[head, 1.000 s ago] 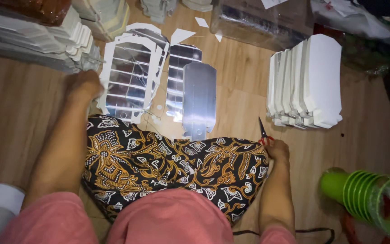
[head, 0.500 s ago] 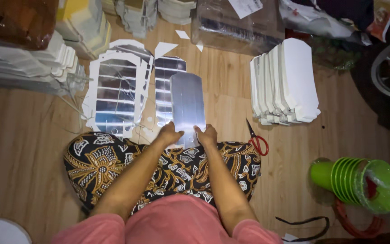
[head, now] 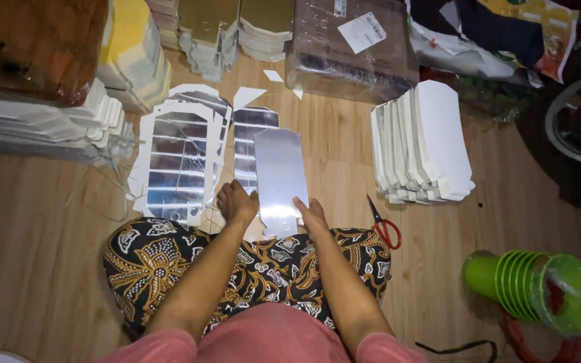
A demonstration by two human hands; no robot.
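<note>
Hands: two, left hand (head: 237,202) and right hand (head: 312,216). Red-handled scissors (head: 384,225): one pair. Nested stack of green plastic cups (head: 532,282): one. Leaning row of white die-cut card blanks (head: 425,144): one. Silver foil-faced card blank (head: 280,178) in hand: one.

A long silver foil-faced card blank (head: 280,180) with clipped corners and a notched near end lies flat on the floor, lengthwise away from the fingers. Its near corners sit at the fingertips on both sides; the rest stretches out beyond them, shiny face up.
</note>
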